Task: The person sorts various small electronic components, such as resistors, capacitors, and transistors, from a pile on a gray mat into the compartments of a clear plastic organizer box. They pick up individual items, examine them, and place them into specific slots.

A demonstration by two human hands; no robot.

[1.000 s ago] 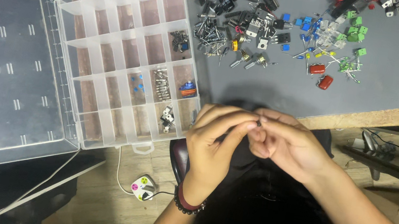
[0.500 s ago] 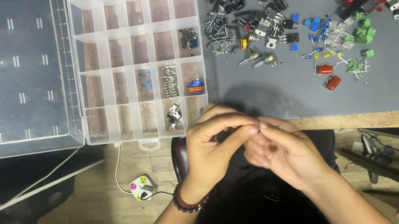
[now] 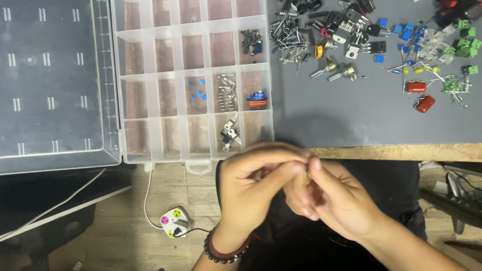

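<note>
My left hand (image 3: 252,186) and my right hand (image 3: 337,199) meet fingertip to fingertip just below the table's front edge. Together they pinch a tiny component (image 3: 310,160), mostly hidden by the fingers. A beaded bracelet sits on my left wrist. Up and to the left lies a clear plastic organizer box (image 3: 166,59) with many compartments. A few compartments near its right side hold small parts, such as blue pieces (image 3: 198,94) and metal-legged parts (image 3: 229,134). Its clear lid (image 3: 28,56) lies open flat to the left.
A grey mat (image 3: 373,118) on the wooden table carries several loose electronic parts (image 3: 347,36), among them red capacitors (image 3: 421,96) and green terminal blocks (image 3: 465,45). On the floor lie a white plug adapter (image 3: 174,220) and its cable.
The view has shifted, so the box and the mat sit further right and up in the picture. My hands stay joined on the small part, with the fingers working slightly.
</note>
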